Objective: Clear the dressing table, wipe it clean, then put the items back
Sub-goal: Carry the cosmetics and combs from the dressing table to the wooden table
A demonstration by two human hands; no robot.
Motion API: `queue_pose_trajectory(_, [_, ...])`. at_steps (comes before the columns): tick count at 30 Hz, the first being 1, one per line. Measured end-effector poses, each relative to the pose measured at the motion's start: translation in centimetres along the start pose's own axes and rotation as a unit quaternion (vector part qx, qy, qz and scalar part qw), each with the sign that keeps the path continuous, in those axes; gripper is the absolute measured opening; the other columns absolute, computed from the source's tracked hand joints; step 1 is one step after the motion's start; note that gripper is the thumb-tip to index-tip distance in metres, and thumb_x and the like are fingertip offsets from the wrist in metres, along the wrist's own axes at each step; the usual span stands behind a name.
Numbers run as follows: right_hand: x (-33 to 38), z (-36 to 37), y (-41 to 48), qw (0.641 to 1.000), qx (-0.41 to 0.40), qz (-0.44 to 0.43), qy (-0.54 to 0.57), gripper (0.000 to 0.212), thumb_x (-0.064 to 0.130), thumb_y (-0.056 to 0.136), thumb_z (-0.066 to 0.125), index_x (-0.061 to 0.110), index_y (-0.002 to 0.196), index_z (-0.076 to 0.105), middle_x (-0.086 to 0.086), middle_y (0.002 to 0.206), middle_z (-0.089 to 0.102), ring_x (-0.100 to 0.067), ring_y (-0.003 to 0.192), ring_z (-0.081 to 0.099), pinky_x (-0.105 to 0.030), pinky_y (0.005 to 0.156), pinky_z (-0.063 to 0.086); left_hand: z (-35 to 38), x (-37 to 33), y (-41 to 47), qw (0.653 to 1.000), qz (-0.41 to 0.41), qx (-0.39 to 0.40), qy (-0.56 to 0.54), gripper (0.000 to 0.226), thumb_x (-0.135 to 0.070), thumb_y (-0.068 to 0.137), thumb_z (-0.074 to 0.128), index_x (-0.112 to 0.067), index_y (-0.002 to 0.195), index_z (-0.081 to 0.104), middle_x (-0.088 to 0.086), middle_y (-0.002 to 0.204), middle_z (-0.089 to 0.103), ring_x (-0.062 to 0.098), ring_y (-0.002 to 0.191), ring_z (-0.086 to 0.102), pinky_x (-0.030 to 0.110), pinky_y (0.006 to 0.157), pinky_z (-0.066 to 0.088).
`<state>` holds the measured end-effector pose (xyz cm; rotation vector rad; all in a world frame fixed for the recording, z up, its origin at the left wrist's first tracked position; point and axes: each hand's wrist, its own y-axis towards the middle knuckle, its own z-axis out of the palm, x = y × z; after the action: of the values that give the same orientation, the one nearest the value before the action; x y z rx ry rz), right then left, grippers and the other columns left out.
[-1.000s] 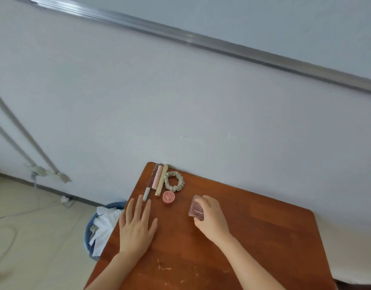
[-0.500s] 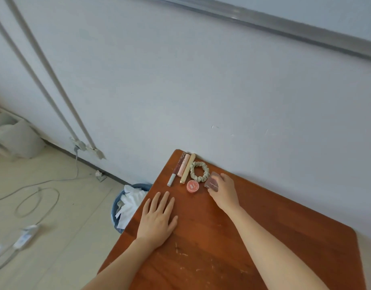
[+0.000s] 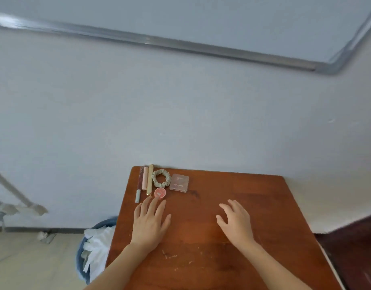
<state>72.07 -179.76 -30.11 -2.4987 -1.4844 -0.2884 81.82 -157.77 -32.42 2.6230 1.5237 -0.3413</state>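
On the brown wooden table [image 3: 232,195], items lie in a row at the far left corner by the wall: three slim tubes [image 3: 144,181], a pale green scrunchie [image 3: 161,178], a small round red tin [image 3: 159,193] and a pinkish square compact [image 3: 179,182]. My left hand [image 3: 150,222] rests flat on the table, fingers straight, its fingertips just short of the red tin. My right hand [image 3: 234,222] hovers or rests over the table's middle with relaxed fingers, holding nothing, well below and right of the compact.
A blue bin [image 3: 96,248] stuffed with white tissue stands on the floor at the table's left edge. Pipes [image 3: 17,206] run along the wall at the left. A whiteboard frame [image 3: 180,47] hangs above. Scratches mark the table's near part.
My right hand set the compact down beside the scrunchie, let go, and drew back toward the table's middle. The left hand stayed flat on the table. The camera view shifted.
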Motion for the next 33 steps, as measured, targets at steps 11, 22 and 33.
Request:
queue_pose_trajectory(11, [4.5,0.4,-19.4,0.933,-0.203,0.296,0.000,0.045,0.041,0.093,0.040,0.020,0.132,0.045,-0.005,0.146,0.033,-0.021,0.138,0.021,-0.040,0.112,0.016,-4.8,-4.5,-3.0,0.911,0.411,0.028,-0.035,0.067,-0.051,0.093,0.008,-0.017,0.117,0.060,0.006,0.126,0.059,0.029,0.121,0.051,0.047,0.097,0.041])
queue_pose_trajectory(22, [10.1,1.6,-46.8,0.806,-0.249,0.522,-0.126,0.029,0.045,0.066,0.054,0.028,0.082,0.071,0.000,0.092,0.070,-0.020,0.086,0.068,-0.035,0.065,0.055,-6.0,-11.2,-19.9,0.777,0.607,0.117,-0.120,0.059,-0.043,0.083,0.029,-0.004,0.113,0.061,0.015,0.119,0.062,0.039,0.115,0.053,0.055,0.091,0.042])
queue_pose_trajectory(33, [18.6,5.7,-74.9,0.700,-0.263,0.642,-0.167,0.041,0.028,0.050,0.087,0.015,0.086,0.071,-0.015,0.095,0.070,-0.036,0.090,0.066,-0.046,0.065,0.054,-5.9,-12.0,-46.4,0.685,0.690,0.155,-0.173,0.072,-0.049,0.078,0.025,0.001,0.123,0.053,0.021,0.126,0.055,0.042,0.119,0.047,0.054,0.098,0.035])
